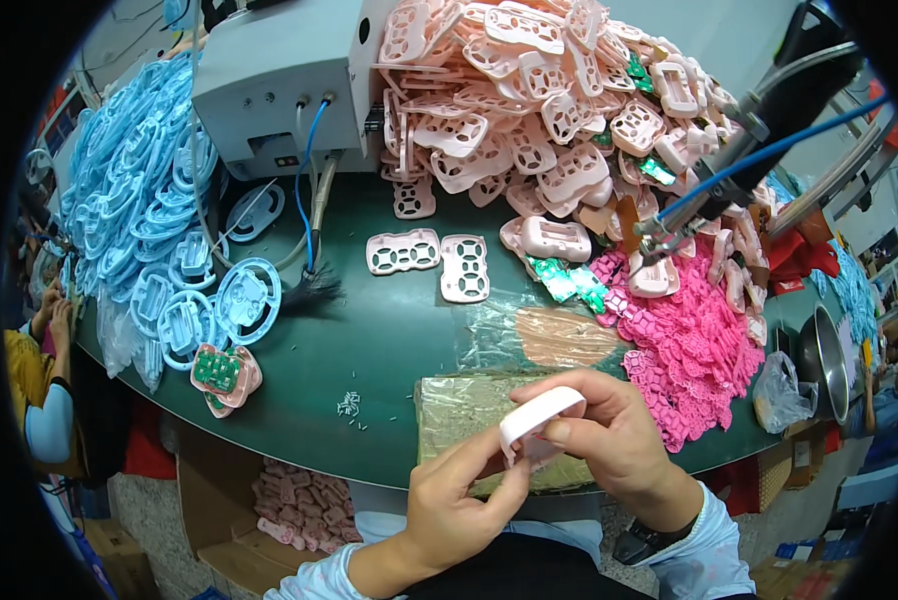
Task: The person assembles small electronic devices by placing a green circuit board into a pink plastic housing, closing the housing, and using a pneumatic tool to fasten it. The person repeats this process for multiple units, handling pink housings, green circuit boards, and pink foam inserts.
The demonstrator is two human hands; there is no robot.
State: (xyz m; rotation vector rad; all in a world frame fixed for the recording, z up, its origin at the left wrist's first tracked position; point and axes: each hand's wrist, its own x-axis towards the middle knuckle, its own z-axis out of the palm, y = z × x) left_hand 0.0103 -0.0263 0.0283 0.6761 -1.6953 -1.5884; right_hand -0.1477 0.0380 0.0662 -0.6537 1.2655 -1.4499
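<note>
- Both hands, left hand (462, 507) and right hand (609, 432), grip one pale pink plastic shell (537, 418).
- Behind the shell, a green table (369, 340) bears a pink shell heap (549, 110).

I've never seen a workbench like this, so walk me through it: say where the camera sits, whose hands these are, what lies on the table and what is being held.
The camera sits on a person's head and looks down, so the picture bulges at its edges. The left hand and right hand are that person's own. Together they hold a pale pink plastic shell over a taped pad. On the green table lie a heap of pink shells, blue plastic parts, bright pink rubber pads, small green circuit boards and a grey machine. A black tool hangs at the right. Another person sits at the far left.
</note>
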